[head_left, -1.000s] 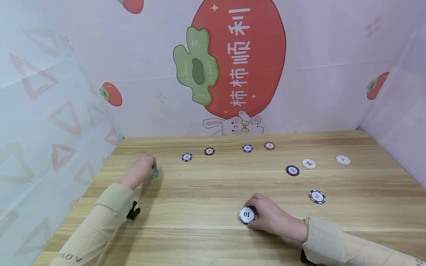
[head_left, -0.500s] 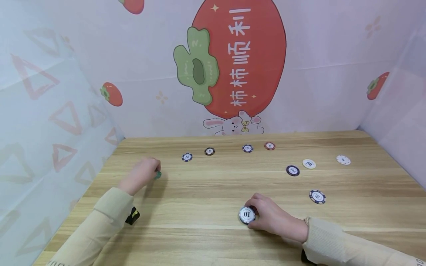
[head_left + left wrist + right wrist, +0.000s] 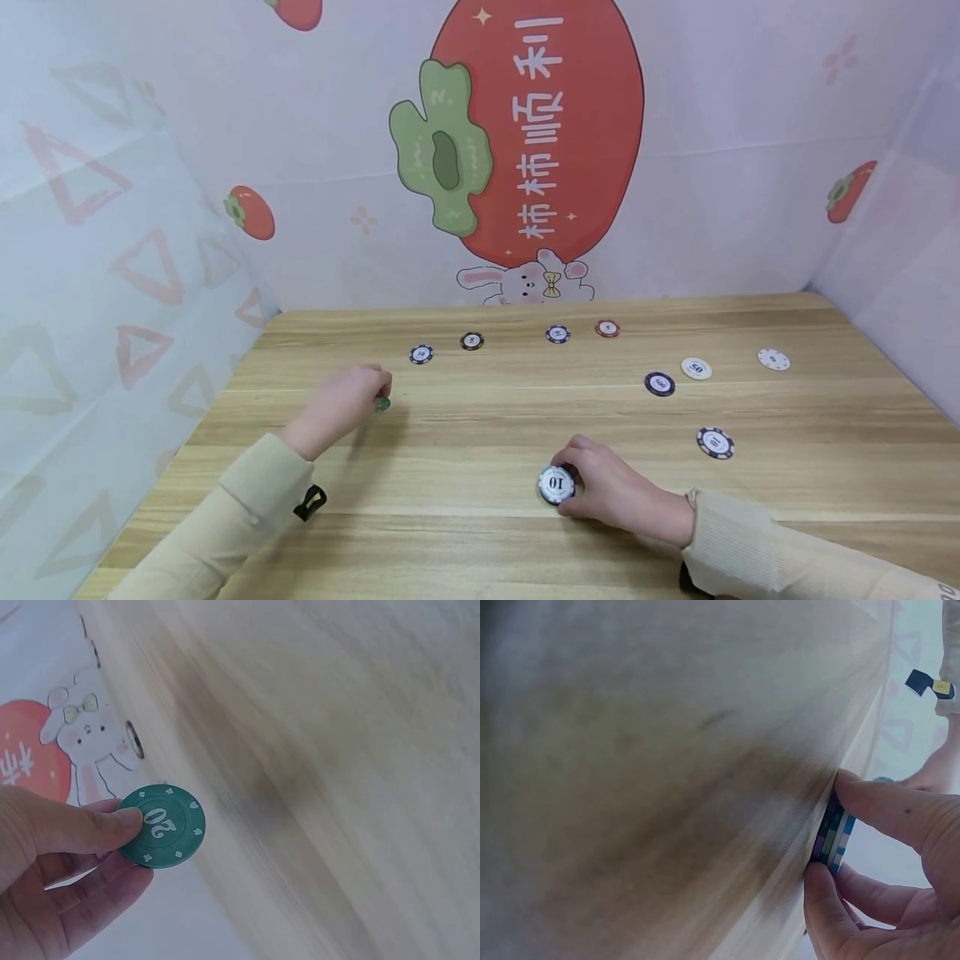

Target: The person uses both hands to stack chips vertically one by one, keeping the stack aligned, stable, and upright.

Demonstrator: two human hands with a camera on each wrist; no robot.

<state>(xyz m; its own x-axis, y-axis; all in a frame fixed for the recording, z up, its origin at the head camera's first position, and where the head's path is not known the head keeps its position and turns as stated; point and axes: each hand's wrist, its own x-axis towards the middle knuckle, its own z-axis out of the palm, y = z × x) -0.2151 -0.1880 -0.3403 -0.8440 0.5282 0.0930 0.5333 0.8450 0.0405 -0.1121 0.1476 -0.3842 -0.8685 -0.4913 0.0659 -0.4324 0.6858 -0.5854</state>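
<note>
My left hand (image 3: 345,408) pinches a green poker chip (image 3: 166,827) marked 20 between thumb and fingers, above the left half of the wooden table. In the head view only part of that chip shows below the fingertips. My right hand (image 3: 611,487) grips a short stack of poker chips (image 3: 833,836) by its edges at the front middle of the table. The top chip (image 3: 556,484) is pale and reads 10. Blue, white, green and purple edges show in the stack in the right wrist view.
Loose chips lie on the table (image 3: 450,483): a blue one (image 3: 422,354), a black one (image 3: 472,341), another blue one (image 3: 557,334) and a red one (image 3: 607,328) along the back. Several more, including a white chip (image 3: 773,359), lie right. A printed cloth (image 3: 322,125) walls the back.
My left hand has moved right and slightly toward me, carrying the green poker chip. My right hand and the stack of poker chips have stayed in place.
</note>
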